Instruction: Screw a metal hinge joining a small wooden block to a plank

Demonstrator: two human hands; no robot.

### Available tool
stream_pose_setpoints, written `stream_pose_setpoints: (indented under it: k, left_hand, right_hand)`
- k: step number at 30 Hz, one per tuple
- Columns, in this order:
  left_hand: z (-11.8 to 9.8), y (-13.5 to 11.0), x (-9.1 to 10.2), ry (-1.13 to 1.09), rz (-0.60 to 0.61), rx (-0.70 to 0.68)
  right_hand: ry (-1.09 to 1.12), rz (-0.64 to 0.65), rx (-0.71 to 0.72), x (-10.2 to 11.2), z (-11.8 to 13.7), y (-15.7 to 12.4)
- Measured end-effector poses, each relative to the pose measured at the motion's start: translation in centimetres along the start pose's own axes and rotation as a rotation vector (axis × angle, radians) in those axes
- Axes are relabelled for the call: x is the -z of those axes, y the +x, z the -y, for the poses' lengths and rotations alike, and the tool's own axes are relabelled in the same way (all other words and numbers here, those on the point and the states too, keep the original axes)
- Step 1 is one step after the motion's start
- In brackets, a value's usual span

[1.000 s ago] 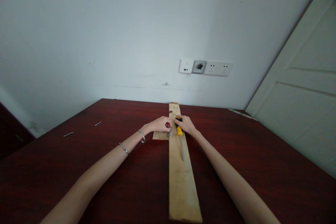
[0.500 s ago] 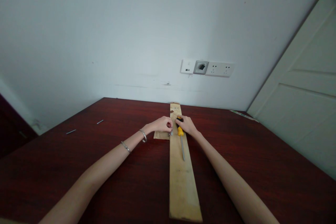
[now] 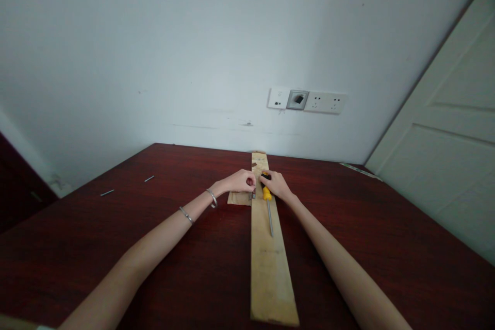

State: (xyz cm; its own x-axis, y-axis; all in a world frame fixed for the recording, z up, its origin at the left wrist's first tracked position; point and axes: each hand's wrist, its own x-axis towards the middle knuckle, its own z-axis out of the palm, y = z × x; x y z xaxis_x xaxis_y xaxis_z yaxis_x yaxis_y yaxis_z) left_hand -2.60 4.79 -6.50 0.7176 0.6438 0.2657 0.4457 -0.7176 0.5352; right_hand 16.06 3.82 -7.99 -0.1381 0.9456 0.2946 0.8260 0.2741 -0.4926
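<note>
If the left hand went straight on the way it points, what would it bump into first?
The left hand would probably meet the screwdriver handle, held in the right hand over the wooden board, though their heights are hard to compare.

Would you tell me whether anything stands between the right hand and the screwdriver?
Nothing visible does: the right hand directly grasps the screwdriver, over the wooden board, and the left hand sits to one side.

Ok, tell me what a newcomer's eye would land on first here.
The pale wooden plank stands out first, running down the dark red table from near the wall. Next comes the yellow-and-black screwdriver in the right hand, its tip pointing back toward the wearer. Two thin metal rods lie apart on the table's left.
</note>
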Motion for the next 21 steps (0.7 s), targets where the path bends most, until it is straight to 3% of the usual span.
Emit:
stream_pose_setpoints:
  k: [21]
  left_hand:
    - [0.97, -0.11, -0.4, -0.074, 0.054, 0.042]
  right_hand:
    - [0.006, 0.0, -0.007, 0.04, 0.04, -0.1]
